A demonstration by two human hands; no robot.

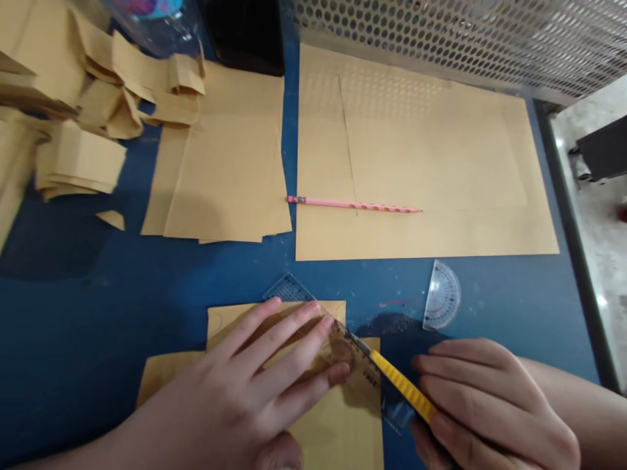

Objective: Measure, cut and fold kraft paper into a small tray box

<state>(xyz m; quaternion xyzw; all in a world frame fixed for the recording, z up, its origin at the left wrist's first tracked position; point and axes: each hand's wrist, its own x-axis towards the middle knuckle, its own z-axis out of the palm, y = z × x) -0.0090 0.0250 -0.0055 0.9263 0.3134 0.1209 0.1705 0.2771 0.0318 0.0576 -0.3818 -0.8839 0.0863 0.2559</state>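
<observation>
My left hand lies with its fingers spread over a clear set square, pressing it onto a piece of brown paper. In my right hand is a yellow utility knife. Its blade points up and left and meets the set square's slanted edge near my left fingertips. Part of the set square is hidden under my left hand, and one lower corner shows past the paper's right edge.
A clear protractor lies to the right. Beyond are a large brown sheet with a pink pencil, stacked paper, folded scraps, a black phone, a plastic bottle and a perforated metal panel.
</observation>
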